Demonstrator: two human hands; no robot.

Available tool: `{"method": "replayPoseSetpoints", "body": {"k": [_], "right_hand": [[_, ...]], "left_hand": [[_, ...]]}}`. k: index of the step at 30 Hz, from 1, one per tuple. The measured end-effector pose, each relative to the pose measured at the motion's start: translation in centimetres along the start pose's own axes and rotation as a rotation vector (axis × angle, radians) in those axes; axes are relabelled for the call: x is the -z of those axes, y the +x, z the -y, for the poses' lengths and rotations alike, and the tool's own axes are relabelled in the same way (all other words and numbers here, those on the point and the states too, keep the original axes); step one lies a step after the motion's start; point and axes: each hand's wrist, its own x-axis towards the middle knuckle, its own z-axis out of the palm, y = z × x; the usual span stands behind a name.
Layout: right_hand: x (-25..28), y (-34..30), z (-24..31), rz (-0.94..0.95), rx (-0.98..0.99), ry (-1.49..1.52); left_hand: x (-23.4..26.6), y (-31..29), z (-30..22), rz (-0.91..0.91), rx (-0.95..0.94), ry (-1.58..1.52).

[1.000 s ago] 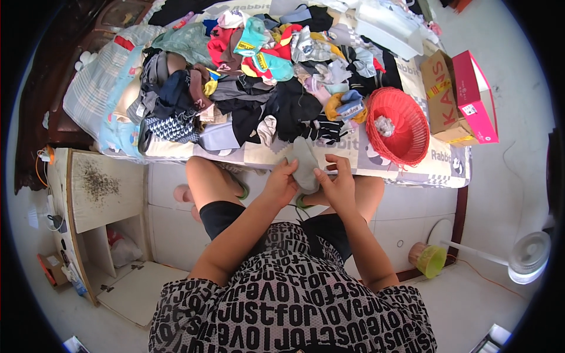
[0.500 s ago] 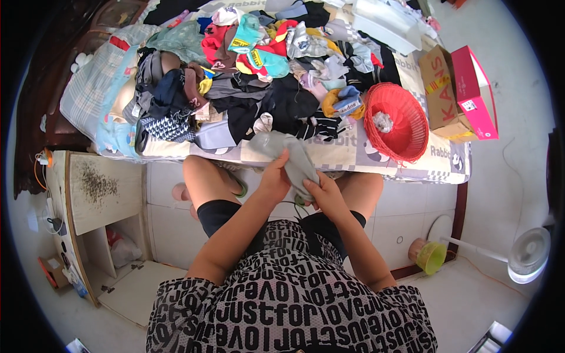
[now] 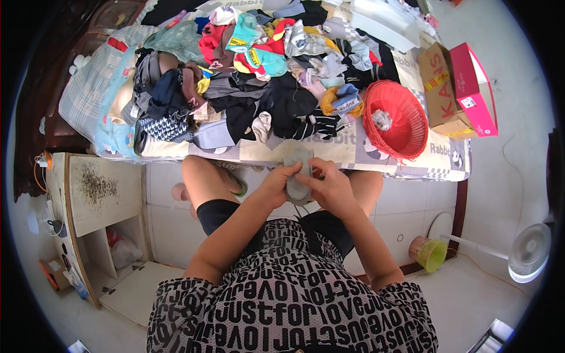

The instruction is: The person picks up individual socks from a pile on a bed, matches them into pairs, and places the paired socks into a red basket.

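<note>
In the head view, have just drawn the soft, pale grey, sock-shaped cloth from a loose slant toward the far left into a shorter, upright shape between the hands; seem, by that, to be working on this one piece alone. Holding it above the lap, by the near edge of the bed with a cream-and-grey patterned cover. Pinching its left side in the bare left hand, fingers curled closed, thumb across the fabric. Touching its right side with the bare right hand, fingers half curled; cannot tell whether gripping. Leaving untouched the mixed-colour heap of clothes farther off and the round, red, woven basket at right.
</note>
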Motion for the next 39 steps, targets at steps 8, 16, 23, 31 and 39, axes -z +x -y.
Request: {"method": "replayPoseSetpoints", "body": {"k": [8,16,23,31,39], "right_hand": [[-2.5,-1.5,-1.7,-0.032,-0.403,0.449],[-1.5,-1.0,-0.1,-0.144,-0.496,0.388],[0.0,-1.3,-1.8,-0.050,0.057,0.035],[-0.3,-1.1,-1.0,-0.076,-0.533,0.508],[-1.2,-1.2,-2.1,-0.059,-0.686,0.636]], "left_hand": [[0.0,0.0,-0.1,0.024,-0.043,-0.070],[-0.6,-0.1,0.7,-0.107,-0.255,0.240],[0.0,-0.1,0.7,-0.034,-0.154,0.149],[-0.9,-0.1,1.8,-0.048,-0.214,0.255],[-0.1,0.3,2.3,-0.023,-0.255,0.301]]}}
